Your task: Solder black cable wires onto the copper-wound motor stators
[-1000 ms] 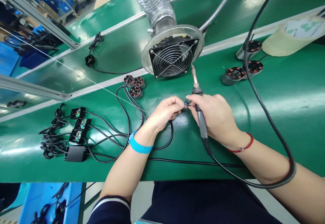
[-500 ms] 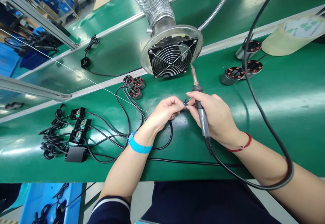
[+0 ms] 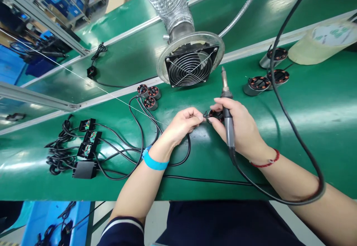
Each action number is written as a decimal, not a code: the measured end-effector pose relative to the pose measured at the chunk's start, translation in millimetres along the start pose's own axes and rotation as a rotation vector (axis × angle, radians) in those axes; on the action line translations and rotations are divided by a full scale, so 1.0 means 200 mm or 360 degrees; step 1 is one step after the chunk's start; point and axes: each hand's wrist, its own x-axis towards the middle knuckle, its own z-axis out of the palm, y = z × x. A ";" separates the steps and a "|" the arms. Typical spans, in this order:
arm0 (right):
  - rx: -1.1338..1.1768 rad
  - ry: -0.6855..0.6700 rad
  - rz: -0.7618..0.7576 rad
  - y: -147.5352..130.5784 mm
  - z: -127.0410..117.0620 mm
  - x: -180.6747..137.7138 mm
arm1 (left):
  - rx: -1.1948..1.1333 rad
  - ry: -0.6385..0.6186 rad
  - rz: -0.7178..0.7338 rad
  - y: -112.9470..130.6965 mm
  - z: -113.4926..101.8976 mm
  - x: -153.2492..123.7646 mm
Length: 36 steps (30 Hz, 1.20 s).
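My left hand (image 3: 182,127) is closed in a pinch on the end of a black cable (image 3: 189,150), which loops below it on the bench; the fingertips hide most of the wire ends. My right hand (image 3: 243,127) grips a soldering iron (image 3: 229,127) with its bare metal tip pointing up and away. Between thumb and fingers this same hand also holds a small round motor part (image 3: 215,115) with copper windings, partly covered by the fingers. The cable end meets the near side of that part; whether the wires are joined to it cannot be made out.
A fume extractor fan (image 3: 191,69) hangs just beyond my hands. Several cylindrical motor parts stand left (image 3: 150,103) and right (image 3: 256,85). Black boxes with circuit boards (image 3: 86,149) and coiled cables lie at left. The iron's cord (image 3: 292,138) arches over the right side; a tape roll (image 3: 315,43) lies behind.
A motor part now shows in my right fingers beside the cable end. The soldering iron has shifted right, its tip a little farther from the fan. My left hand has hardly moved.
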 end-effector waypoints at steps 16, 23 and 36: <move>0.0266 -0.0061 0.0329 -0.02 0.03 0.00 | 0.0685 0.0012 0.0300 -0.04 0.01 0.01; 0.0195 0.0047 0.0160 0.02 -0.03 -0.01 | 0.1187 0.0548 0.0415 0.13 -0.14 -0.07; 0.0233 -0.0011 -0.0049 -0.03 -0.07 -0.01 | 0.0954 0.1721 0.0775 0.33 -0.49 -0.23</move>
